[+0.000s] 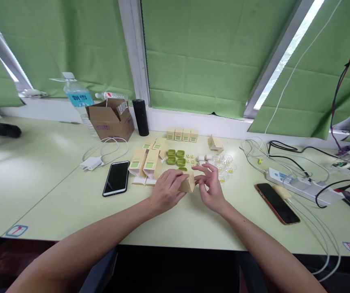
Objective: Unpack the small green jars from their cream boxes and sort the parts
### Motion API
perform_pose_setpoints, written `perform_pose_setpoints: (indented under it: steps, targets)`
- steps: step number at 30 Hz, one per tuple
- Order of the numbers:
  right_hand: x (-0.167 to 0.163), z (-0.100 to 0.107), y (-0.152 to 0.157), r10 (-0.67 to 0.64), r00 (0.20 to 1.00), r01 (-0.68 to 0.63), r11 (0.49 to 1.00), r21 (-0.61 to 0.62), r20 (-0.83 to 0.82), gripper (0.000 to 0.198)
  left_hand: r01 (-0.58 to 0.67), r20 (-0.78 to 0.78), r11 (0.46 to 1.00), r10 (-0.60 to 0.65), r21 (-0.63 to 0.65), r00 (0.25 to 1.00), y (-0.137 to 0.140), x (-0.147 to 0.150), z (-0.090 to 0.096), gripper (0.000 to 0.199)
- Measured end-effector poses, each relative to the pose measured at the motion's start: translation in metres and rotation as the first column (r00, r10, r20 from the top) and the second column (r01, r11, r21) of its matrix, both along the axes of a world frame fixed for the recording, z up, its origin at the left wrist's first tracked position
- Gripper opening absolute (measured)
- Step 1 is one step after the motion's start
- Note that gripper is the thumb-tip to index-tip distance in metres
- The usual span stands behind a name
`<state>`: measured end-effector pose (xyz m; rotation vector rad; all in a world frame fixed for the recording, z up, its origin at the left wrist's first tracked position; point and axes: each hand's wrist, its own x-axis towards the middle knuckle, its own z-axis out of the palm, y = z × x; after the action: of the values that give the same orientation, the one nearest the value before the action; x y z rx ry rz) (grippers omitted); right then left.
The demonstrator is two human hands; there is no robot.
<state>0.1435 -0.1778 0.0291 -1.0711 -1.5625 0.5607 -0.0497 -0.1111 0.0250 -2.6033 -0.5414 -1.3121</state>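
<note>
My left hand (167, 192) grips a small tan cardboard box (188, 184) between thumb and fingers, a little above the table. At its right side is my right hand (211, 189), fingers curved and apart, the tips close to the box's end; whether they touch it I cannot tell. Just beyond the hands stand several small green trays (171, 160), one partly hidden by the box. Tiny yellow pieces (188, 161), pinkish-white pieces (201, 158) and clear domed parts (229, 167) lie to their right. Left of them, flattened tan cartons (152, 162) lie in overlapping stacks.
Several closed boxes (182, 135) line the back, with one open box (215, 143) to their right. Phones lie left (116, 178) and right (277, 203). A brown carton (110, 120), black cylinder (140, 118) and water bottle (79, 97) stand back left; a power strip (303, 185) with cables lies right.
</note>
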Motion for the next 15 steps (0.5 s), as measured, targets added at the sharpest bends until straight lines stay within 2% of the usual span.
perform_pose_setpoints:
  steps: [6, 15]
  targets:
    - [-0.0038, 0.0038, -0.0047, 0.084, 0.988, -0.08, 0.996, -0.036, 0.13, 0.054, 0.011, -0.001, 0.999, -0.011, -0.043, 1.0, 0.005, -0.0003, -0.0025, 0.052]
    - [-0.0053, 0.0054, -0.007, 0.086, 0.982, -0.079, 0.996, -0.046, 0.17, 0.05, 0.024, -0.007, 0.998, -0.024, -0.067, 1.0, 0.0043, 0.0004, -0.0039, 0.052]
